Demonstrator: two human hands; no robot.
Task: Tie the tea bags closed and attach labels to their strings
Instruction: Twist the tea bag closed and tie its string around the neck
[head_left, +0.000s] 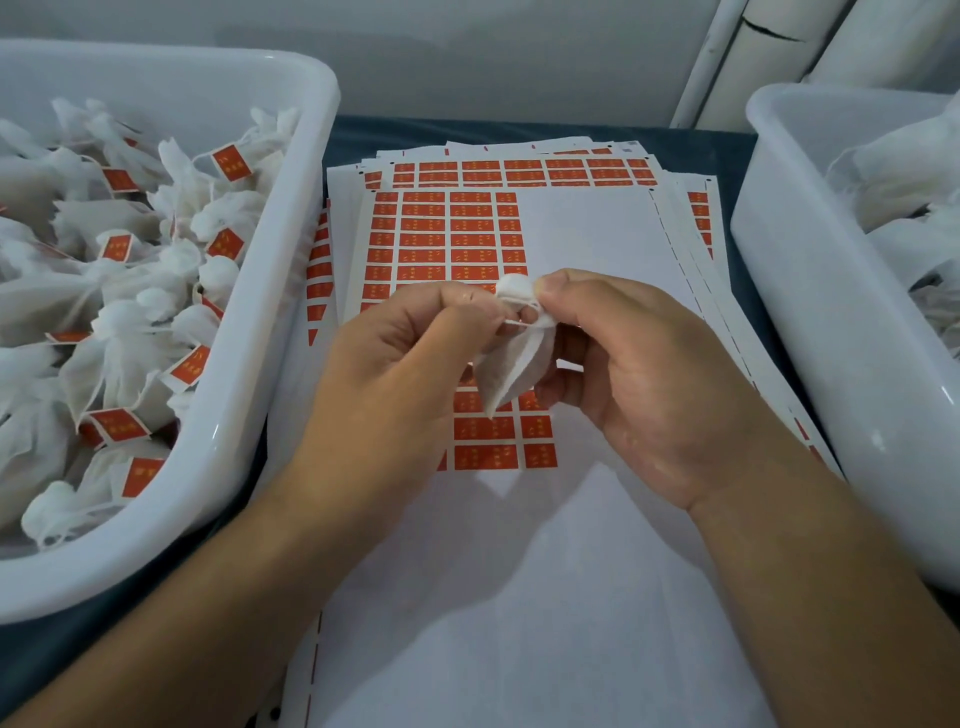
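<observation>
**Both hands on one tea bag, over the label sheets**

You've got a single tea bag (511, 371) held up in the air between your hands, right above the sheets (587, 244) of red labels spread on the worktop (727, 156). Your left hand (395, 364) has its fingers (467, 306) curled in, pinching the thin string (511, 323) at the bag's neck. Your right hand (644, 379) has thumb and fingers clamped on the gathered top of the bag, with the little white puff poking out just above your thumb. The body of the bag hangs down between your palms, pointed end low.

The top sheet is partly peeled: red labels remain on its left part, bare backing on the right. More sheets are fanned out underneath.

Left tub (291, 291) sits touching the sheets' edge and is piled with tied bags (124, 332) carrying red tags. Right tub (810, 322) holds white bags (909, 176) too, and I can't see any tags on those.
</observation>
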